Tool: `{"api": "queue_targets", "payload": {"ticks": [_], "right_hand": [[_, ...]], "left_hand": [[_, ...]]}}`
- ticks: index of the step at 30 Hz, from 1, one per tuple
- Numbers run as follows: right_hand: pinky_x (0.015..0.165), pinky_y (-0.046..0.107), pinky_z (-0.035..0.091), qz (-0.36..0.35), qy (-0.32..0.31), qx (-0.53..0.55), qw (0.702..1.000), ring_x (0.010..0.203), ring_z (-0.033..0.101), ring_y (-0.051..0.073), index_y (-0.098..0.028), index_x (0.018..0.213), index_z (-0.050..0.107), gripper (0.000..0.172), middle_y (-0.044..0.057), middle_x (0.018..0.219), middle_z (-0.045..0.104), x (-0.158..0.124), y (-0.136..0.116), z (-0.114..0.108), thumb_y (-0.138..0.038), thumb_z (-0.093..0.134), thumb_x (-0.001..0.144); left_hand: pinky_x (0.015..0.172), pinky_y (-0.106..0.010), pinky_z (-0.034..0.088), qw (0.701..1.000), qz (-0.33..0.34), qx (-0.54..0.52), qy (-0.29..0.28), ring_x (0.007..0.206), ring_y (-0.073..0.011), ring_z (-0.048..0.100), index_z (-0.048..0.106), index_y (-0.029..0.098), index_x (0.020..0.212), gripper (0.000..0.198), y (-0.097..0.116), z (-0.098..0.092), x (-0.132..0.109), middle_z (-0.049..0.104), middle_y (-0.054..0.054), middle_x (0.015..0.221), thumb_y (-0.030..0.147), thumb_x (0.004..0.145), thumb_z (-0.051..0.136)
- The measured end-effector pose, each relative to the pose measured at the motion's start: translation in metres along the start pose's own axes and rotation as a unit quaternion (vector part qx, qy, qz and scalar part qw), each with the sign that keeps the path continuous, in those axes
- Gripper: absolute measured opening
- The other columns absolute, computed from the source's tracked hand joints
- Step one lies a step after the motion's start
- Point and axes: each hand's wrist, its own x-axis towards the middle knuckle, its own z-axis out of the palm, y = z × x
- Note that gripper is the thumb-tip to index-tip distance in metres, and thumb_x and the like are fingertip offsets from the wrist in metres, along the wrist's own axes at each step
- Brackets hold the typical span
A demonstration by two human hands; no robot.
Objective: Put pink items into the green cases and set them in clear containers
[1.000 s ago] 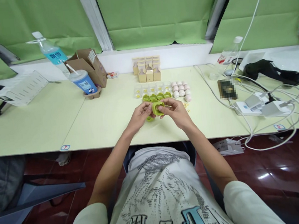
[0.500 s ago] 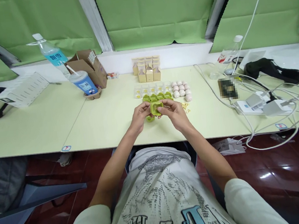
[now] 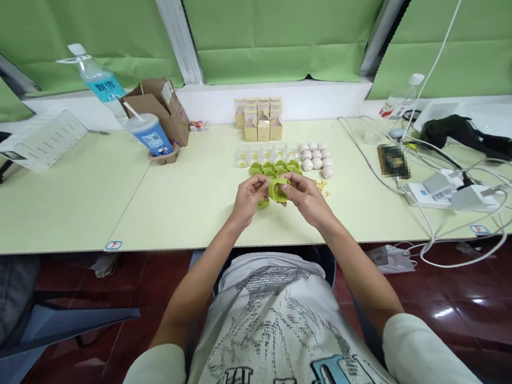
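Fingers point(image 3: 259, 183) snug on green cup point(image 3: 276, 191)

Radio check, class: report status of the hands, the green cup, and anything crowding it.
Left hand, right hand: both gripping green cup. Cup: hollow side visible. Close by: row of green cups beyond, partly hidden.

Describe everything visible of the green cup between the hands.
The green cup is yellow-green and hollow, with rounded corners and what looks like a smooth plastic wall. Its opening tips toward the camera. It is held over the table, nearer the person than the green row. The left hand pinches one side, the right hand the other. Fingers hide part; finer detail is too small to tell.
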Motion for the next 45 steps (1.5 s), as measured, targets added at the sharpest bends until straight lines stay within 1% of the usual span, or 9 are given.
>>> {"api": "queue_targets", "payload": {"ticks": [19,22,25,29,32,34,40,42,45], "right_hand": [[0.052,0.028,0.051,-0.051,0.014,-0.060,0.997,0.059,0.058,0.012,-0.023,0.096,0.066,0.042,-0.002,0.077,0.063,0.009,0.016,-0.008,-0.059,0.085,0.085],[0.054,0.030,0.058,-0.060,0.023,-0.043,0.997,0.062,0.065,0.015,-0.025,0.110,0.068,0.050,-0.001,0.080,0.067,0.011,0.020,-0.005,-0.066,0.084,0.086],[0.056,0.031,0.063,-0.051,0.025,-0.056,0.997,0.068,0.072,0.017,-0.029,0.129,0.065,0.060,0.002,0.098,0.074,0.014,0.022,-0.009,-0.068,0.082,0.087],[0.053,0.028,0.059,-0.102,0.119,-0.129,0.979,0.071,0.074,0.015,-0.027,0.114,0.070,0.044,0.005,0.115,0.077,0.020,0.024,-0.029,-0.067,0.072,0.096],[0.049,0.027,0.053,-0.119,0.151,-0.165,0.967,0.067,0.072,0.015,-0.025,0.107,0.070,0.034,0.005,0.108,0.077,0.025,0.029,-0.044,-0.058,0.070,0.098],[0.050,0.028,0.052,-0.110,0.151,-0.181,0.966,0.064,0.071,0.015,-0.023,0.106,0.070,0.028,0.004,0.105,0.077,0.028,0.032,-0.050,-0.050,0.068,0.098],[0.059,0.031,0.054,-0.111,0.142,-0.273,0.945,0.065,0.073,0.016,-0.022,0.104,0.069,0.021,0.006,0.106,0.079,0.031,0.040,-0.052,-0.037,0.056,0.098],[0.062,0.032,0.055,-0.120,0.144,-0.300,0.935,0.065,0.072,0.016,-0.022,0.102,0.069,0.022,0.007,0.107,0.079,0.032,0.043,-0.054,-0.036,0.053,0.099],[0.065,0.033,0.057,-0.118,0.154,-0.321,0.927,0.064,0.070,0.016,-0.022,0.099,0.069,0.023,0.008,0.107,0.079,0.036,0.048,-0.058,-0.035,0.051,0.099]], "left_hand": [[0.065,-0.025,0.053,0.999,0.028,0.027,-0.007,0.066,-0.0109,0.061,0.070,0.019,0.087,0.050,-0.007,0.007,-0.008,0.067,0.000,0.076,0.066,0.085,0.086],[0.065,-0.024,0.056,0.998,0.042,0.039,0.012,0.068,-0.0118,0.064,0.067,0.020,0.089,0.050,-0.012,0.003,-0.003,0.066,0.000,0.079,0.068,0.088,0.082],[0.063,-0.025,0.059,0.992,0.075,0.089,0.046,0.076,-0.0143,0.067,0.064,0.022,0.094,0.052,-0.013,-0.021,0.010,0.069,-0.003,0.092,0.071,0.089,0.079],[0.065,-0.028,0.060,0.942,0.114,0.298,0.106,0.084,-0.0182,0.069,0.060,0.024,0.100,0.040,-0.008,-0.076,0.028,0.071,-0.005,0.101,0.064,0.103,0.062],[0.080,-0.034,0.058,0.835,0.115,0.524,0.124,0.090,-0.0215,0.068,0.062,0.024,0.098,0.017,-0.008,-0.109,0.034,0.071,-0.007,0.105,0.036,0.107,0.055],[0.087,-0.038,0.055,0.787,0.084,0.602,0.108,0.094,-0.0241,0.068,0.064,0.024,0.098,0.012,-0.012,-0.118,0.035,0.072,-0.008,0.109,0.026,0.105,0.055],[0.085,-0.037,0.051,0.773,0.048,0.620,0.123,0.092,-0.0231,0.070,0.064,0.023,0.119,0.018,-0.019,-0.115,0.034,0.070,-0.010,0.125,0.028,0.103,0.060],[0.081,-0.035,0.049,0.767,0.044,0.628,0.123,0.086,-0.0219,0.068,0.066,0.023,0.107,0.012,-0.016,-0.114,0.034,0.072,-0.007,0.110,0.033,0.101,0.065],[0.076,-0.034,0.046,0.762,0.045,0.644,0.057,0.083,-0.0216,0.065,0.068,0.023,0.091,0.018,-0.012,-0.113,0.032,0.070,-0.004,0.091,0.036,0.103,0.064]]}}
